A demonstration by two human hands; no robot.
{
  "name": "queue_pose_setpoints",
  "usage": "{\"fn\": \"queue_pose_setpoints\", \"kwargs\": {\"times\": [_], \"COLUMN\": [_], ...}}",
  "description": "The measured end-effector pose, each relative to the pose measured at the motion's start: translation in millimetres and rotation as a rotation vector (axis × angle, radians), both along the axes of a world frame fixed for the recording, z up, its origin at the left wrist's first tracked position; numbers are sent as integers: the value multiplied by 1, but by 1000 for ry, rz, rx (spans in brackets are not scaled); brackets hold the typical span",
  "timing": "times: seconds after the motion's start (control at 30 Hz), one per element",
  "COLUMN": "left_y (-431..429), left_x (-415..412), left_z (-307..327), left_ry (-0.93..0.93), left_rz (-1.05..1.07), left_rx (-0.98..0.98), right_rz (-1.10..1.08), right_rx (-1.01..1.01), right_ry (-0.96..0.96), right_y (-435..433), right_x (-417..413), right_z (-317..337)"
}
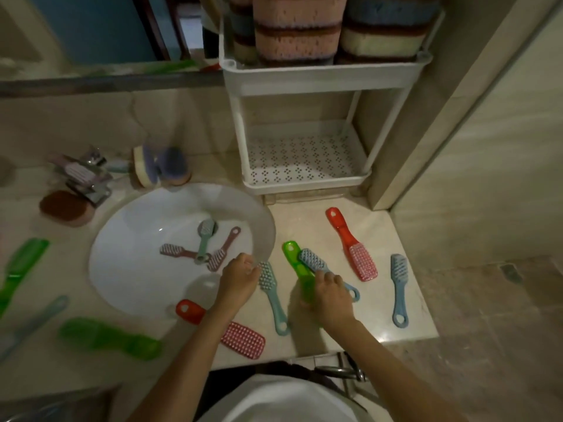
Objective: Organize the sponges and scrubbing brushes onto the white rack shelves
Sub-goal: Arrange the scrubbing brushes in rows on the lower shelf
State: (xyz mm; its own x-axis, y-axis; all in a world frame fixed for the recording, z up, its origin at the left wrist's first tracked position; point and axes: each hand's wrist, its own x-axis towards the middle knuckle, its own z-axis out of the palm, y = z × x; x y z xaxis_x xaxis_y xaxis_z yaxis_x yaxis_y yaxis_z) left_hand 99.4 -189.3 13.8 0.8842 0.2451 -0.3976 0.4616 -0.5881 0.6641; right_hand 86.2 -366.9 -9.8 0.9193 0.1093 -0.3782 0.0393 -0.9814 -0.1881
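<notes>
- Pale stone desk (316,220) with a white sink (128,269) set in it, brushes scattered all round.
- White rack (307,83) stands in the back corner by the wall, sponges (297,41) stacked on its top shelf.
- Your left hand (239,277) is at the sink's rim, fingers curled onto the bristled head of the teal brush (272,303) lying on the desk.
- Your right hand (330,295) curls round the green brush (292,257), with a blue brush (310,260) lying across it under your fingers.
</notes>
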Motion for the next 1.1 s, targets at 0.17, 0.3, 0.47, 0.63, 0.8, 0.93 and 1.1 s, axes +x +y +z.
{"fn": "queue_pose_setpoints", "kwargs": {"times": [0.17, 0.3, 0.47, 0.63, 0.8, 0.93, 1.1], "left_y": [6, 9, 17, 8, -2, 5, 12], "left_x": [3, 9, 12, 20, 26, 34, 47], "left_z": [-1, 1, 7, 16, 19, 9, 8], "left_ry": [8, -30, -143, -135, 68, 69, -12], "left_rz": [34, 2, -262, -740, -704, -611, -361], "left_rx": [-51, -42, 89, 397, 74, 121, 153], "right_rz": [-22, -29, 49, 318, 362, 285, -318], "right_rx": [-81, -21, 49, 96, 167, 219, 335], "right_ry": [-16, -57, -201, -449, -493, -195, -242], "right_y": [3, 5, 11, 21, 17, -19, -52], "right_x": [1, 3, 10, 21, 34, 54, 77], "right_z": [-11, -12, 1, 18, 25, 27, 27]}}
